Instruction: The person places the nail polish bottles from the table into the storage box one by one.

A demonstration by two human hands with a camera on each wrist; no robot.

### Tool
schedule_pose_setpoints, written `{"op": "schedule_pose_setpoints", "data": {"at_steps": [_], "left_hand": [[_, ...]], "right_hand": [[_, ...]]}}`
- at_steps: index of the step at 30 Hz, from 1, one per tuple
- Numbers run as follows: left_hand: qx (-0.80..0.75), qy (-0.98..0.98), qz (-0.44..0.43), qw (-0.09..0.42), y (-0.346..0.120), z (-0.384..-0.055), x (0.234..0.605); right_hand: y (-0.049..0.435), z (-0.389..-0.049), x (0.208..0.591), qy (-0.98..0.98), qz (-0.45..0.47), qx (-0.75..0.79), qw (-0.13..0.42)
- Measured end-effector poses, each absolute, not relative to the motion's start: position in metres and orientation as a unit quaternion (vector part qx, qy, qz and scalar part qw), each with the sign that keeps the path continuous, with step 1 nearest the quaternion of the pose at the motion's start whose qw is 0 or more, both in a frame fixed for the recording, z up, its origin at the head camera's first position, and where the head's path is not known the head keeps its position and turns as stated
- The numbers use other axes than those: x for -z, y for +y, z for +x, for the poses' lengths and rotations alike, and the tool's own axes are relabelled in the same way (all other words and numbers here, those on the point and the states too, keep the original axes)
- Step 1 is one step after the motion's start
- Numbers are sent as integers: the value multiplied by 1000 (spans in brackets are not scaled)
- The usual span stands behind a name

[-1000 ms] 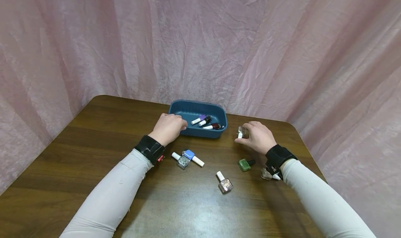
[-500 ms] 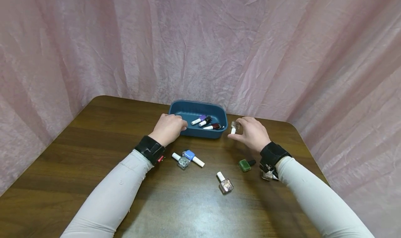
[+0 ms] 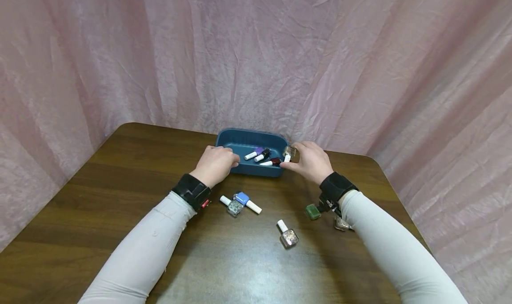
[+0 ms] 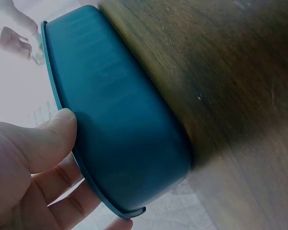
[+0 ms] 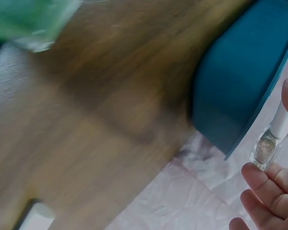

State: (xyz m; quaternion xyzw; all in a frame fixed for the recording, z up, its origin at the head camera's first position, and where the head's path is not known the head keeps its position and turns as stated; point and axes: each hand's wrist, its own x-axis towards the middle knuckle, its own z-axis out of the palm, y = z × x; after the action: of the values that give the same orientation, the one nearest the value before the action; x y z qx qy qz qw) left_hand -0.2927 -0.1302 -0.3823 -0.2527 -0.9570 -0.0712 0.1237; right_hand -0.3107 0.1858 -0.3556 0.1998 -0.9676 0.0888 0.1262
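Note:
My left hand (image 3: 216, 164) grips the near left rim of a blue plastic bin (image 4: 120, 105), thumb outside and fingers over the edge. In my right hand (image 3: 311, 162) a clear glitter nail polish bottle (image 5: 266, 146) with a white cap is pinched between thumb and fingertips. That bottle is at the bin's right end, by the rim. Inside the bin lie a purple nail polish (image 3: 259, 151), a black nail polish (image 3: 265, 153) and a dark red nail polish (image 3: 276, 161), all white-capped.
On the wooden table (image 3: 100, 197) lie a silver glitter polish (image 3: 234, 208) touching a blue polish (image 3: 242, 198), and a pinkish glitter polish (image 3: 289, 238). A green polish (image 3: 313, 212) and another glitter bottle (image 3: 341, 224) are partly hidden by my right wrist. A pink curtain (image 3: 256, 59) hangs behind.
My right hand has carried the glitter nail polish leftward and slightly away from me, from the table's right side to the bin's right rim. The left hand has stayed on the bin.

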Motion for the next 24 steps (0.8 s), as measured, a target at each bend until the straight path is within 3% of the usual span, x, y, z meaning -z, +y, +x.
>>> {"op": "schedule_pose_setpoints", "data": {"at_steps": [24], "left_hand": [[66,-959,-248,119,-130,-290,380]], "right_hand": [[150,-344,368,-973,206,-27,97]]}}
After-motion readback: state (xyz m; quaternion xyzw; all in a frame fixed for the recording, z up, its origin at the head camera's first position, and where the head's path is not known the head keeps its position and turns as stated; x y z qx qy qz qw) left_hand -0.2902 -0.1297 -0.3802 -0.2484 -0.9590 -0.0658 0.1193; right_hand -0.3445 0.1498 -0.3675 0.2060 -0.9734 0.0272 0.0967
